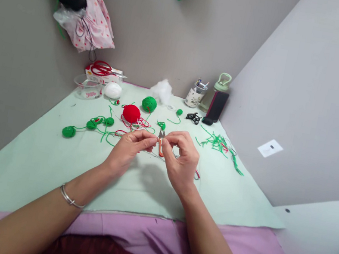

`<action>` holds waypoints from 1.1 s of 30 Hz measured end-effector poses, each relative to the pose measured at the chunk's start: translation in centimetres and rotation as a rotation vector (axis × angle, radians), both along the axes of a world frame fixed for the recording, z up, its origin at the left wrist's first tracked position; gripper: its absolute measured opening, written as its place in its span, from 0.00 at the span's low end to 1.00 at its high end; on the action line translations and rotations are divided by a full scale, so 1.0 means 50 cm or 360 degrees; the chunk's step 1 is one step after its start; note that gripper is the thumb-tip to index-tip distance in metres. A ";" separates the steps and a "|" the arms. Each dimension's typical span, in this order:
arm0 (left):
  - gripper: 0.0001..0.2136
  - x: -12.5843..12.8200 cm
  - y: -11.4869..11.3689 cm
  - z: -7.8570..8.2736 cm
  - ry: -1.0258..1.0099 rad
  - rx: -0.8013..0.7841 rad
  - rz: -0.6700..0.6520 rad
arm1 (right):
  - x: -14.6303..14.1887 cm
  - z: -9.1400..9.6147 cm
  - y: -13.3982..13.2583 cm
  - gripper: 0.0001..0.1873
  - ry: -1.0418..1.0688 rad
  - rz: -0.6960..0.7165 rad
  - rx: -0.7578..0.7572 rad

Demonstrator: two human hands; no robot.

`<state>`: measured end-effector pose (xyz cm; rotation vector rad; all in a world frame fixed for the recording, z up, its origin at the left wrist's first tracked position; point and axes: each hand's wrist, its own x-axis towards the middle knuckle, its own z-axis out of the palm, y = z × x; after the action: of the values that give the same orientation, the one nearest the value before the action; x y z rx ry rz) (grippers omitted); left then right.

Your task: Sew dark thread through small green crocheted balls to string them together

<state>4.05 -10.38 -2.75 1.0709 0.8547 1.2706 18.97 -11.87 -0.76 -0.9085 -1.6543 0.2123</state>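
My left hand (pixel 129 148) and my right hand (pixel 181 159) meet above the middle of the pale green mat (pixel 53 154), fingertips pinched close together. Between them I see small orange-handled thread snips (pixel 161 143), gripped in the fingers of my right hand. My left hand pinches something thin that I cannot make out, likely a strand of yarn. A red yarn ball (pixel 131 113) and a green yarn ball (pixel 149 104) lie just beyond the hands, with loose red and green strands (pixel 116 133) trailing toward them.
Small green crocheted pieces (pixel 69 131) lie at left, green yarn scraps (pixel 219 144) at right. At the back stand a clear bowl (pixel 88 86), red scissors (pixel 102 69), a white yarn ball (pixel 113 90), stuffing (pixel 163 90), a pen cup (pixel 195 95), a bottle (pixel 218 89) and a phone (pixel 217 106).
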 end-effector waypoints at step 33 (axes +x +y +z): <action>0.09 -0.001 -0.003 0.004 -0.0017 0.0024 -0.0006 | 0.003 -0.004 0.003 0.09 -0.0003 0.0044 -0.0091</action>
<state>3.98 -10.53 -2.58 1.0763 0.8360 1.2804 19.10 -11.71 -0.96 -0.9291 -1.6703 0.2791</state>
